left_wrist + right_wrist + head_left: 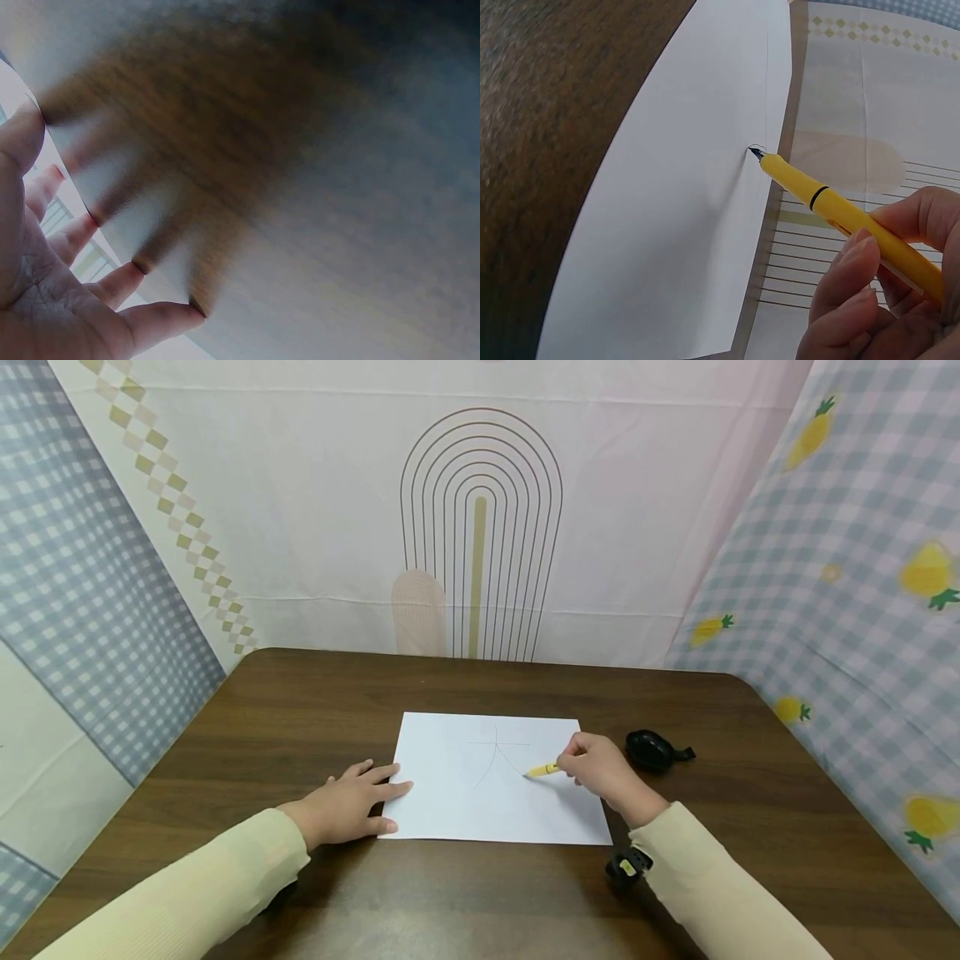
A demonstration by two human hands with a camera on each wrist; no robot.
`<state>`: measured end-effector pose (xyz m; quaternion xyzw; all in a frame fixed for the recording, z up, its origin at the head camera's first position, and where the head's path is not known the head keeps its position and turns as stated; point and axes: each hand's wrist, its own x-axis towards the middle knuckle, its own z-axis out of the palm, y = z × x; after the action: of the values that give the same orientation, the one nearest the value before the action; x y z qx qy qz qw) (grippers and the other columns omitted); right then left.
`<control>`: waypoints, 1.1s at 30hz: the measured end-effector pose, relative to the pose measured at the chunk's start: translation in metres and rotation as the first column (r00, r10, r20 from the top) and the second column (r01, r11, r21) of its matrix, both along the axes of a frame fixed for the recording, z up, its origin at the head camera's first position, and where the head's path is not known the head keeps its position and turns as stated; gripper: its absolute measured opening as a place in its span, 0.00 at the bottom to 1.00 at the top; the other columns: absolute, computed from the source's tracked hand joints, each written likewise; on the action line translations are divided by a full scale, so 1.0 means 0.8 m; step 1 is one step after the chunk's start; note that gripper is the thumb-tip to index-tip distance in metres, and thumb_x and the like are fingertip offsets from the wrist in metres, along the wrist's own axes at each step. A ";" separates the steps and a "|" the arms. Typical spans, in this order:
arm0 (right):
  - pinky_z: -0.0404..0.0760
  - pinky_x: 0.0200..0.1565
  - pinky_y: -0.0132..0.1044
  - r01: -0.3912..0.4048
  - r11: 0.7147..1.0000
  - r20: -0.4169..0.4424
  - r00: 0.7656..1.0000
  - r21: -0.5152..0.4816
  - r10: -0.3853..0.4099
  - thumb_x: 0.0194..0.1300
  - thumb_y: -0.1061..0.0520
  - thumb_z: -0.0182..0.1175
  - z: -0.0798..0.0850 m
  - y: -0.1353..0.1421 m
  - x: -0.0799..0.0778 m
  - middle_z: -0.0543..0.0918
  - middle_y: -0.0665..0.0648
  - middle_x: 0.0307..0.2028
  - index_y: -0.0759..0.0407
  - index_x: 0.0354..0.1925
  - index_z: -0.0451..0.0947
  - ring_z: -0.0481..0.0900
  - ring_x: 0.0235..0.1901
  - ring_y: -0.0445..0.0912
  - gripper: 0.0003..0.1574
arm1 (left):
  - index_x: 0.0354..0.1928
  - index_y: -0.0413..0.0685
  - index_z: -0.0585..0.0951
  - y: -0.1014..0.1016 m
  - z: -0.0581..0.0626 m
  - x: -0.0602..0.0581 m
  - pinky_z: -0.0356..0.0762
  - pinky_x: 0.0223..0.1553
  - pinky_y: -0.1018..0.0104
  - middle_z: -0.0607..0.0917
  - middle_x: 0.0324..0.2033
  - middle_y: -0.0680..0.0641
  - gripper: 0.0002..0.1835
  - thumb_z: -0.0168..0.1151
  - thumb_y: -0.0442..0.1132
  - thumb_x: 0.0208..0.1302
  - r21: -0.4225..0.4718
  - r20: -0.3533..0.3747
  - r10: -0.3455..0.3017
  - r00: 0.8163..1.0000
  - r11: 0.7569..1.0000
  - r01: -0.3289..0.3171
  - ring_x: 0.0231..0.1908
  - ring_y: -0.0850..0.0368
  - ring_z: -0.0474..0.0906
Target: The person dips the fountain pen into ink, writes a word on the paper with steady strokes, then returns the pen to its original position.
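A white sheet of paper (450, 810) lies on the dark wooden table (480, 893). Thin pen lines mark it: a horizontal stroke, a short upright one crossing it, and two curves spreading downward. My right hand (596, 767) pinches a yellow fountain pen (840, 214) between thumb and fingers. Its dark nib meets the paper at the lower end of the right-hand curve. Spread out flat, my left hand (348, 806) rests at the paper's left edge, some fingertips on the sheet and the others on the wood. The left wrist view shows those fingers (112, 289) apart and holding nothing.
A black, rounded object with a short spout-like end (652, 750) lies on the table just right of the paper. Behind the table hangs a white patterned cloth (315, 510). Blue checked cloth (862, 610) borders the right side, and more hangs at the left.
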<state>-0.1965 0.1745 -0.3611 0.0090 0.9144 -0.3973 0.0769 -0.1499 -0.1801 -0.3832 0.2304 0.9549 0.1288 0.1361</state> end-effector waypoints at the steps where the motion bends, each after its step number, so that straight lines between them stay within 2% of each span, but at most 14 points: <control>1: 0.71 0.30 0.35 0.002 1.000 0.003 1.000 -0.001 -0.002 0.63 0.60 0.58 0.000 0.001 0.000 0.79 0.58 0.34 0.61 0.29 0.75 0.73 0.30 0.49 0.06 | 0.70 0.57 0.69 0.000 0.000 0.000 0.55 0.54 0.22 0.61 0.72 0.43 0.33 0.62 0.53 0.64 0.000 0.000 0.000 1.000 1.000 0.000 0.70 0.30 0.51; 16: 0.66 0.26 0.35 -0.016 1.000 0.008 1.000 0.020 0.016 0.62 0.61 0.57 0.005 0.008 0.004 0.77 0.57 0.31 0.61 0.29 0.74 0.69 0.26 0.48 0.05 | 0.70 0.58 0.68 0.000 0.000 0.000 0.55 0.54 0.22 0.61 0.72 0.43 0.33 0.62 0.54 0.64 -0.010 -0.001 0.002 1.000 1.000 -0.002 0.70 0.31 0.51; 33: 0.69 0.27 0.35 -0.036 0.999 0.006 0.999 0.035 0.036 0.62 0.61 0.58 0.011 0.020 0.012 0.77 0.57 0.31 0.61 0.27 0.74 0.71 0.26 0.48 0.07 | 0.70 0.57 0.69 0.003 0.001 -0.001 0.55 0.54 0.22 0.61 0.72 0.43 0.33 0.63 0.53 0.64 0.000 0.019 0.015 1.000 1.000 -0.015 0.70 0.31 0.51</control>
<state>-0.1871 0.1904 -0.3519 -0.0049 0.9211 -0.3797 0.0864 -0.1508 -0.1781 -0.3824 0.2222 0.9552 0.1320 0.1445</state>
